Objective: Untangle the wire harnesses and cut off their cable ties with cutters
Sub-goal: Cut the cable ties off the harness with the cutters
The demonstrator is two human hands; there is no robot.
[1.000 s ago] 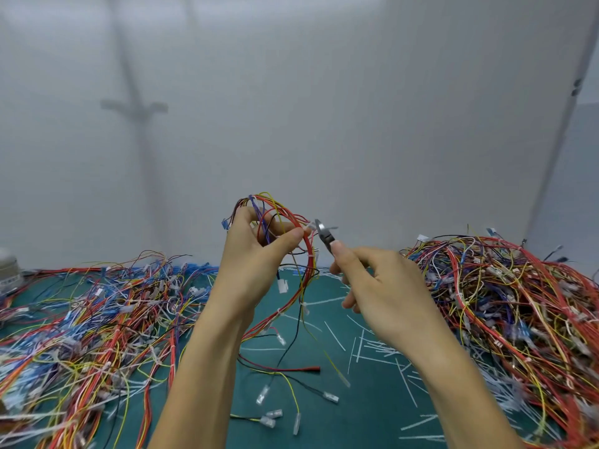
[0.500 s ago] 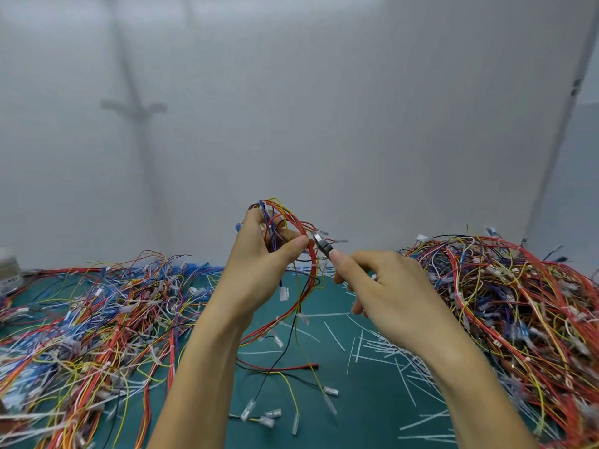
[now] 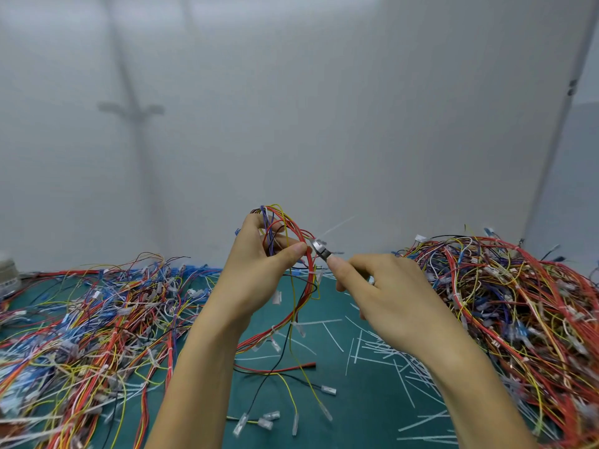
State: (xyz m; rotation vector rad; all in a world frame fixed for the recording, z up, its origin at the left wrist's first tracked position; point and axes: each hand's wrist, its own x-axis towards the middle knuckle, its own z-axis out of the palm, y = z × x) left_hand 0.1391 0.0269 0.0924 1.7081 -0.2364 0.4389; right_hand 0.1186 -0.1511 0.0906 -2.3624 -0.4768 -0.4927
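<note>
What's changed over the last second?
Both hands dropped slightly: the left hand keeps gripping the harness, the right hand eased the cutters down against its red wires. A white tie tail now blurs above the cutters. The left pile and right pile stayed put.

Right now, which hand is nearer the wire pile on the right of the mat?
Right. The right hand, gripping the cutters, is just left of that pile; the left hand, holding the harness, is farther left, beyond the right hand.
</note>
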